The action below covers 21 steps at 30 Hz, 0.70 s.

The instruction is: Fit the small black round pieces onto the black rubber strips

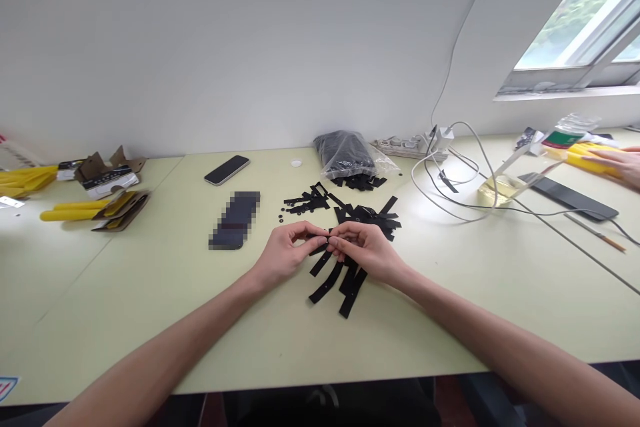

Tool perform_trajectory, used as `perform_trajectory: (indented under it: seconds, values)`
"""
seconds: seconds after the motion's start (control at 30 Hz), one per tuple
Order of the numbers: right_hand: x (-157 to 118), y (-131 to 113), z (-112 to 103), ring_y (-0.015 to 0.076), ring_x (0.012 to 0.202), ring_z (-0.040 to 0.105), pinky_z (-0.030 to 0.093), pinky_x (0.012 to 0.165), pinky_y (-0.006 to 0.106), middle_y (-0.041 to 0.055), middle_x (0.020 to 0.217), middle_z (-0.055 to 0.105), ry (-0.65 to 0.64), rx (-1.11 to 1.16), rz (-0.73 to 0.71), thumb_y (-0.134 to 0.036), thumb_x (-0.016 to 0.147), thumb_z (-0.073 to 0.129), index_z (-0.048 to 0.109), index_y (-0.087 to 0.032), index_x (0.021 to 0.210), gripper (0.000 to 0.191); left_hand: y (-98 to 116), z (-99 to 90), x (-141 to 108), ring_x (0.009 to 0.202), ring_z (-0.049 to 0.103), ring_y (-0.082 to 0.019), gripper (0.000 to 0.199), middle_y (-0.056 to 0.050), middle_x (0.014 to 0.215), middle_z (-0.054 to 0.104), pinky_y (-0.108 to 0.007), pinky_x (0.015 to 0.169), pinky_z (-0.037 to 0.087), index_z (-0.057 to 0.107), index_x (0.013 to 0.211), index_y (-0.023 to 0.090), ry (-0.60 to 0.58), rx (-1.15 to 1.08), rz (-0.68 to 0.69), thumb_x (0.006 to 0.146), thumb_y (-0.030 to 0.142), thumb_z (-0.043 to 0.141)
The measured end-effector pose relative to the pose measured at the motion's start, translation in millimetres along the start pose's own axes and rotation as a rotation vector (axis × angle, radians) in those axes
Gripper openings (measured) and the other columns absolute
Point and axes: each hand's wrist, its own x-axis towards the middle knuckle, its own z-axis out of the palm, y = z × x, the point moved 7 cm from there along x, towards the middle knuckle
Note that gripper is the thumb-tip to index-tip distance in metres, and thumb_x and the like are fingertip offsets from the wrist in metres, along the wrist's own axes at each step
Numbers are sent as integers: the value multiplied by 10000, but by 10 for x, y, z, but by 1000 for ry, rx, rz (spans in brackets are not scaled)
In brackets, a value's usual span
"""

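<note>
My left hand [286,252] and my right hand [371,251] meet over the middle of the table, thumbs and forefingers pinched together on a small black piece [327,237]. The fingers cover most of it, so its full shape cannot be made out. Below and between the hands lie several flat black strips [353,293], some with a small hole. More black strips [373,219] are heaped just beyond my right hand. Farther back on the left of that heap are small black rings and cut scraps [307,200].
A clear plastic bag [345,152] of black pieces stands by the wall. Phones [227,170] and yellow-handled tools [75,211] lie to the left. To the right are a power strip [410,147], tangled cables [470,219], a black phone [570,197] and another person's hand [623,163].
</note>
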Motion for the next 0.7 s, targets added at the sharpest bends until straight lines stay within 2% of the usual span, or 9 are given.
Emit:
perform_trajectory:
  seconds: [0.07, 0.17, 0.4, 0.53, 0.67, 0.7]
  values:
    - [4, 9, 12, 147, 698, 647, 539, 669, 306, 54, 838, 706, -15, 64, 14, -405, 890, 712, 688, -165, 920, 243, -49, -5, 18, 912, 714, -199, 247, -59, 978, 771, -292, 821, 552, 772, 1039, 199, -17, -74, -38, 907, 398, 709]
    - [0, 1, 10, 147, 693, 644, 538, 668, 306, 56, 832, 703, -4, 41, 6, -413, 890, 713, 684, -166, 908, 250, -66, -12, 25, 889, 712, -196, 240, -62, 954, 765, -288, 800, 553, 763, 1029, 188, -25, -110, -49, 892, 380, 723]
    - [-26, -35, 28, 160, 698, 632, 503, 636, 298, 45, 800, 693, 9, -164, -42, -395, 938, 644, 698, -177, 915, 225, 47, -45, -1, 928, 674, -177, 172, -44, 1048, 741, -276, 813, 528, 732, 1039, 211, 41, 114, 61, 909, 308, 675]
    - [-27, -49, -19, 159, 709, 624, 501, 637, 295, 42, 803, 677, 25, -188, -76, -368, 949, 622, 674, -177, 898, 204, 55, -245, 64, 922, 680, -186, 275, -45, 1006, 739, -276, 804, 536, 708, 1130, 219, 88, 187, 56, 912, 384, 679]
    - [-18, -2, -103, 157, 708, 615, 503, 633, 297, 40, 804, 666, 51, -203, -62, -338, 961, 586, 655, -182, 896, 183, 47, -480, 132, 926, 681, -202, 262, -55, 1041, 754, -279, 769, 533, 750, 1029, 214, 87, 394, 49, 932, 429, 635]
    - [-15, 10, -117, 158, 712, 616, 504, 632, 298, 41, 811, 666, 56, -207, -58, -341, 963, 580, 653, -184, 898, 186, 45, -501, 139, 930, 680, -207, 270, -58, 1055, 754, -281, 765, 534, 760, 1031, 218, 57, 434, 51, 934, 433, 628]
